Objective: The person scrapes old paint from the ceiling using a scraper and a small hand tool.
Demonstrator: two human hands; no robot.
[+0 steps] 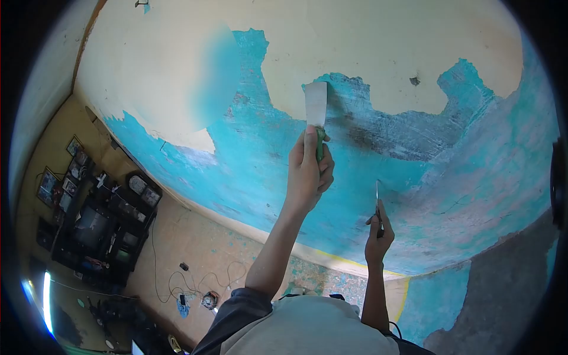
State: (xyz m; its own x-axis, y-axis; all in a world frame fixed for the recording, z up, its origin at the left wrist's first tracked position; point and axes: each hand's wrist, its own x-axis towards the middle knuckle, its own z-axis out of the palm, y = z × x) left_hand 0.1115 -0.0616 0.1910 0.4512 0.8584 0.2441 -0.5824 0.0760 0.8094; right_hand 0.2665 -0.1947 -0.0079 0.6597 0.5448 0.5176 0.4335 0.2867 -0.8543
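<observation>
My left hand (309, 165) grips the green handle of a paint scraper (316, 103), thumb pressed along it. The scraper's broad metal blade points up, its tip right at the ragged lower edge of the cream paint (331, 53) on the wall. Lower and to the right, my right hand (379, 239) is closed around the dark handle of a slim metal-bladed tool (378, 190), seen edge-on with its blade upward. Behind both hands, turquoise paint (349, 168) shows below the cream layer, with a dark grey scraped patch (402, 135) right of the scraper.
Paint flakes (331, 278) litter the floor along the wall's foot. Cables (189, 284) and a round metallic object (209, 300) lie on the floor at lower left. A dark cabinet (97, 219) with a television and framed pictures (48, 185) stand farther left.
</observation>
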